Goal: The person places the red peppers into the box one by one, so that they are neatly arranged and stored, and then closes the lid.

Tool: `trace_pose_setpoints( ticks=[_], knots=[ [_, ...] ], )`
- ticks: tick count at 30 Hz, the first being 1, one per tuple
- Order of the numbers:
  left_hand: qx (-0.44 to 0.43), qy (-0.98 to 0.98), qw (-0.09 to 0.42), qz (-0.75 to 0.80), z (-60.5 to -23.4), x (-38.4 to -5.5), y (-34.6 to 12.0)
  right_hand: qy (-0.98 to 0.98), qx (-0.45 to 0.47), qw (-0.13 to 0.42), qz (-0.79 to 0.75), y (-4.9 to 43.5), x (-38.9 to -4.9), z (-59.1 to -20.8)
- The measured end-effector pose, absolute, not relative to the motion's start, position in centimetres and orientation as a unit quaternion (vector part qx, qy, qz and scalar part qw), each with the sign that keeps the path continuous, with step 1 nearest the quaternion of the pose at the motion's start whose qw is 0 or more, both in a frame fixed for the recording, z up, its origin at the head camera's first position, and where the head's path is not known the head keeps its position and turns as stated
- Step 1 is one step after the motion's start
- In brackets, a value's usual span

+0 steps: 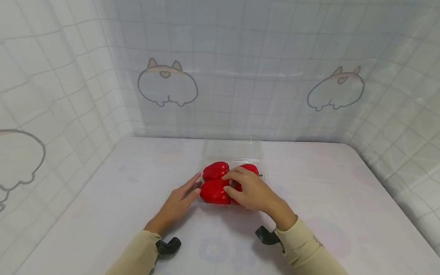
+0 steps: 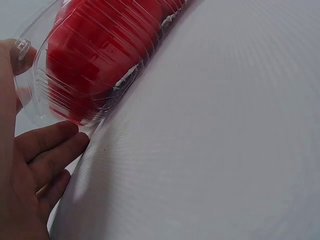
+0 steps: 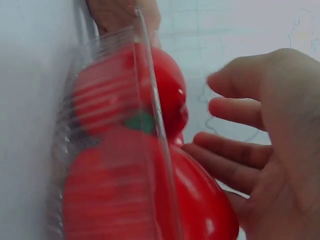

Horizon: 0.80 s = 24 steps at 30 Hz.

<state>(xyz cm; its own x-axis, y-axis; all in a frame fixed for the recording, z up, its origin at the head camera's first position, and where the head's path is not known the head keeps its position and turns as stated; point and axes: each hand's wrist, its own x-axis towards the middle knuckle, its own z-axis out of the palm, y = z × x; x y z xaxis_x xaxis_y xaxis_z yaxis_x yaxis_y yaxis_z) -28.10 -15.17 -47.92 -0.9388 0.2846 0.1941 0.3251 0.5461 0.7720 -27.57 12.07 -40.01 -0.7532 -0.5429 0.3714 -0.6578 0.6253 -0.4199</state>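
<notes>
Several glossy red bell peppers (image 1: 214, 191) lie in a clear plastic clamshell container (image 3: 95, 42), its lid (image 1: 232, 149) folded back toward the wall. My left hand (image 1: 177, 201) is at the container's left side, with extended fingers against the plastic wall and the thumb near the rim in the left wrist view. Over the right half of the container reaches my right hand (image 1: 252, 190), its fingers spread and slightly bent beside the front right pepper (image 3: 200, 200). That hand partly hides the peppers on the right in the head view. A green stem shows through the plastic in the right wrist view.
The container stands on a white cloth-covered table (image 1: 214, 245) with faint prints. White grid-patterned curtains (image 1: 222, 100) close off the back and both sides. A dark device (image 1: 168, 245) sits at the left wrist, and another dark device (image 1: 267, 235) at the right.
</notes>
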Motion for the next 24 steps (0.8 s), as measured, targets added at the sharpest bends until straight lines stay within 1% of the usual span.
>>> trace_pose_setpoints(
  ticks=[5, 13, 20, 24],
  knots=[
    [-0.168, -0.879, 0.02, -0.445, -48.1, -28.0, -15.3, -0.88, 0.32, 0.132, 0.324, 13.5, -28.3, -39.5],
    [-0.172, -0.874, 0.03, -0.454, -48.1, -28.1, -15.2, -0.872, 0.251, 0.163, 0.388, 16.8, -29.9, -39.6],
    [-0.164, -0.874, 0.027, -0.458, -48.2, -27.8, -15.1, -0.877, 0.188, 0.171, 0.407, 18.9, -31.4, -40.3],
    [-0.161, -0.873, 0.024, -0.46, -48.2, -27.7, -15.0, -0.875, 0.164, 0.165, 0.425, 19.9, -32.4, -40.4]
  ],
)
